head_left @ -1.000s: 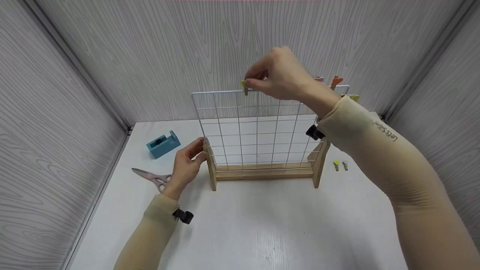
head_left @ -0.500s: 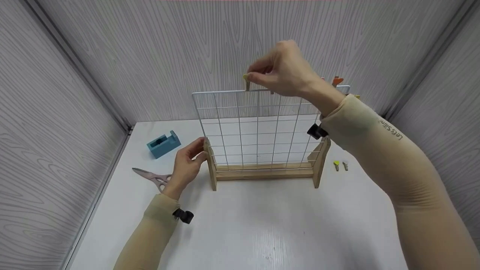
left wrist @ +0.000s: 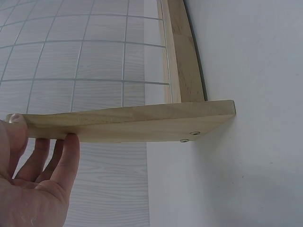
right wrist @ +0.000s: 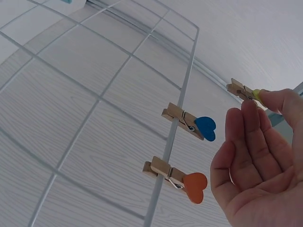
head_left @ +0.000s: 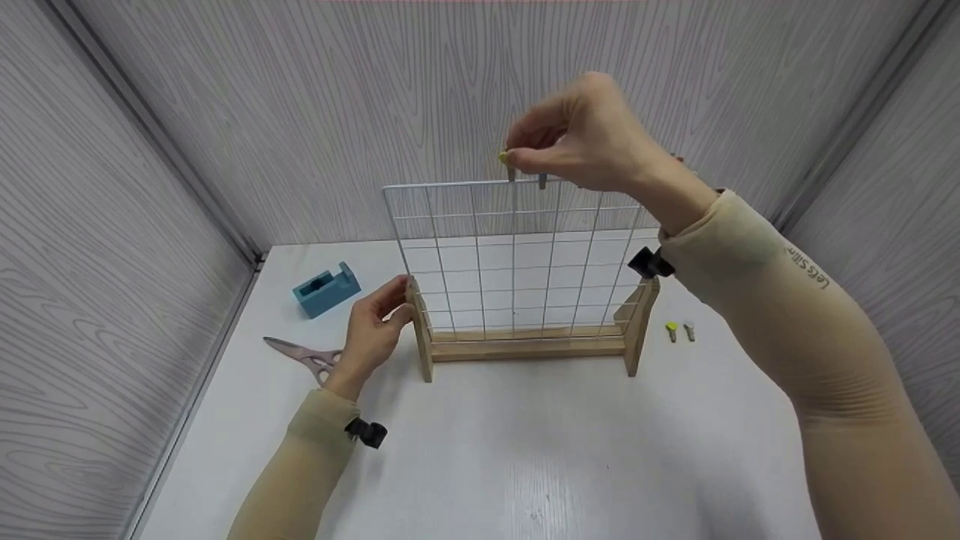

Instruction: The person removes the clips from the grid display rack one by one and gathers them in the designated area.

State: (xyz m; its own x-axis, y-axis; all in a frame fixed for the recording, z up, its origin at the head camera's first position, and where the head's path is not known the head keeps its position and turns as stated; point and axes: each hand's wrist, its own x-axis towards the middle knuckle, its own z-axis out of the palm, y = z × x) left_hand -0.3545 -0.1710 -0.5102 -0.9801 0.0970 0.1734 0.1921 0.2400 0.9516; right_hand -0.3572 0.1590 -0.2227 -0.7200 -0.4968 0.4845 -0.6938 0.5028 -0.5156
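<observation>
Carefully pinched between thumb and fingertips, a yellow heart clothespin (right wrist: 244, 90) is in the right hand (head_left: 585, 135), raised at the upper edge of a wire grid (head_left: 514, 247). The right wrist view shows its wooden end apart from the top bar (head_left: 442, 184) — nothing clamped in it. Nearby, a blue heart clothespin (right wrist: 193, 124) and an orange heart clothespin (right wrist: 177, 175) grip that bar side by side, a small gap between them.

The left hand (head_left: 373, 330) holds the upper end of the stand's left side board (head_left: 421, 334), thumb on one face and fingers on the other. Two small metal fastener heads (left wrist: 194, 133) show low on that board. A wooden crosspiece (head_left: 529, 348) joins the two side boards, and the grid rises from it.

Farther out on the white table (head_left: 525, 450), two clothespins lie right of the stand — one yellow-topped (head_left: 672, 331), one pale-topped (head_left: 690, 331). Left of the stand are pinkish scissors (head_left: 300, 352), partly behind the left wrist, and a teal tape dispenser (head_left: 326, 294).
</observation>
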